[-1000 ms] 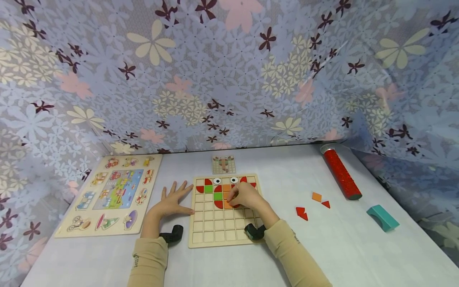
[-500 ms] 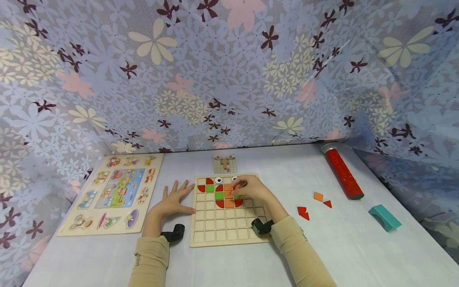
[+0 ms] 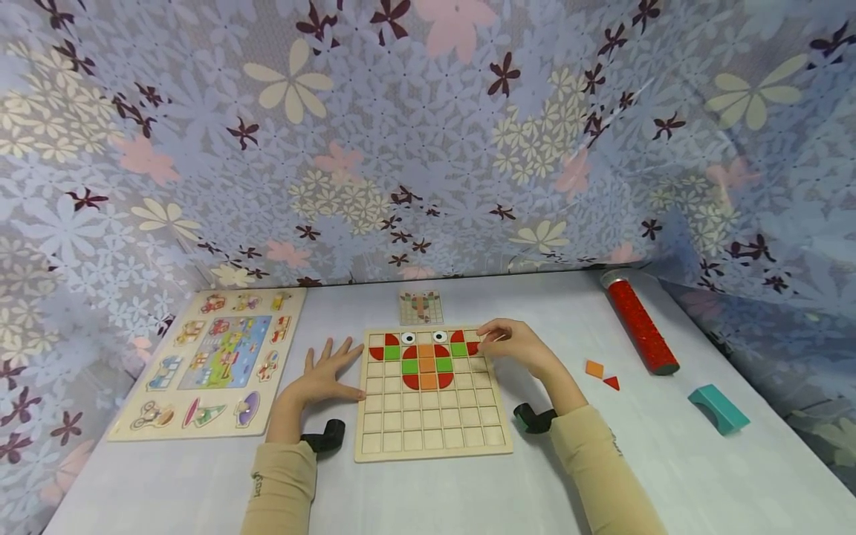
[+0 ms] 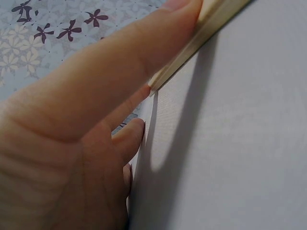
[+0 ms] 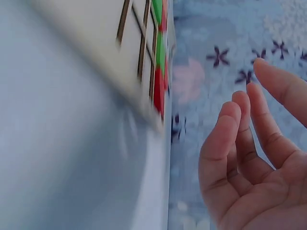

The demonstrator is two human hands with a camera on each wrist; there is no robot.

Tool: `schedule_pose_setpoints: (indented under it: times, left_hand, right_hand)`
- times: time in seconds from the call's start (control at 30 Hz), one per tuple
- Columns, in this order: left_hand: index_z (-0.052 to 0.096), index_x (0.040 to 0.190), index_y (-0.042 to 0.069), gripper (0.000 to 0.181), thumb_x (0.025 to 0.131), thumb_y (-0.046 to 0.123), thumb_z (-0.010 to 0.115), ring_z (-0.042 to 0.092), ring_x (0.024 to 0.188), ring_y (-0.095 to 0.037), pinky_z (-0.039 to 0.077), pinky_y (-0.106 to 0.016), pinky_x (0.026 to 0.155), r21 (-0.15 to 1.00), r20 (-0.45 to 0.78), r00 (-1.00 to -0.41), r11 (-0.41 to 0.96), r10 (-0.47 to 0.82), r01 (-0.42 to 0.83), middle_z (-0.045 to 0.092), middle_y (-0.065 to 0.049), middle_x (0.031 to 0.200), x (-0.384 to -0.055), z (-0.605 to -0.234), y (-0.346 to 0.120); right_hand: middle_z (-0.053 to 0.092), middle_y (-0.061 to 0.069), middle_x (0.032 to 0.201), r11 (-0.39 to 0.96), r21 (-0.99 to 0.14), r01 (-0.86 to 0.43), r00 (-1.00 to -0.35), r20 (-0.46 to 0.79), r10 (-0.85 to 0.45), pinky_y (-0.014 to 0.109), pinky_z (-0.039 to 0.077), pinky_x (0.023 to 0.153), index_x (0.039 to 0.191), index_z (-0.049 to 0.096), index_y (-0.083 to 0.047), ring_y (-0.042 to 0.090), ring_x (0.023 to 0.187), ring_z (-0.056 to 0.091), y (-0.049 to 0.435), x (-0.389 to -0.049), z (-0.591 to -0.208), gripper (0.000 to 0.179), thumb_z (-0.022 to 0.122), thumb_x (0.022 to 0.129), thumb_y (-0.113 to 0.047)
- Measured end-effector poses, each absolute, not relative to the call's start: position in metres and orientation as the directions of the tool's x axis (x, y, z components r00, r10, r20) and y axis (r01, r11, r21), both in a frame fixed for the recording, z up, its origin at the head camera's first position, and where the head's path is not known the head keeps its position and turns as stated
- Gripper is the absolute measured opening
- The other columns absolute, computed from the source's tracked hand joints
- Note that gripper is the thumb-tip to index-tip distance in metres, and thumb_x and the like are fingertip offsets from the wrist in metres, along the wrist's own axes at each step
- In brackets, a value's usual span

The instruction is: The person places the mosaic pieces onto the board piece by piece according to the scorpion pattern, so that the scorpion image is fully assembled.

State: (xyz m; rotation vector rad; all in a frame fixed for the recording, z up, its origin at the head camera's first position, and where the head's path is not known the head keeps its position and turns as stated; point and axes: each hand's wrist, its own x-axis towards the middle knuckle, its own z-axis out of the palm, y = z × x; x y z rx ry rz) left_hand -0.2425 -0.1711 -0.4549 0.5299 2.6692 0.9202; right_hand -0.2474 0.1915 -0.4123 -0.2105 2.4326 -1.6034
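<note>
The wooden grid board [image 3: 431, 420] lies on the table with red, green and orange pieces in its upper rows. Two eye pieces [image 3: 439, 336] sit in its top row. My left hand [image 3: 324, 377] is spread flat beside the board, thumb and index fingertips at its left edge; the left wrist view shows the thumb [image 4: 158, 36] on the rim. My right hand [image 3: 521, 348] hovers by the upper right edge, close to a red quarter piece [image 3: 472, 348]. In the right wrist view its fingers [image 5: 261, 108] are loosely bent with nothing between them.
A small pattern card [image 3: 420, 307] lies behind the board. To the right are an orange square [image 3: 594, 368], a red triangle [image 3: 611, 383], a red glittery tube [image 3: 640, 325] and a teal arch block [image 3: 718, 409]. A picture peg puzzle [image 3: 207, 364] lies at the left.
My right hand has left the middle of the board and moved right, uncovering the central pieces. Its forearm now covers the spot with the loose red pieces. My left hand stays put.
</note>
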Motion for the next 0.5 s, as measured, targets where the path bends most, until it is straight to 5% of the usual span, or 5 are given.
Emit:
schedule_pose_setpoints:
  times: [0.5]
  left_hand:
    - [0.029, 0.145, 0.009, 0.095, 0.069, 0.038, 0.078, -0.009, 0.138, -0.043, -0.018, -0.060, 0.104, 0.619, -0.139, -0.903, 0.747, 0.407, 0.242, 0.011, -0.018, 0.153, -0.242, -0.453, -0.170]
  right_hand:
    - [0.058, 0.011, 0.098, 0.513, -0.855, 0.077, -0.985, -0.147, -0.096, 0.036, 0.049, 0.071, 0.118, 0.054, 0.006, 0.025, 0.086, 0.055, 0.273, -0.230, -0.412, 0.040, 0.064, 0.086, -0.016]
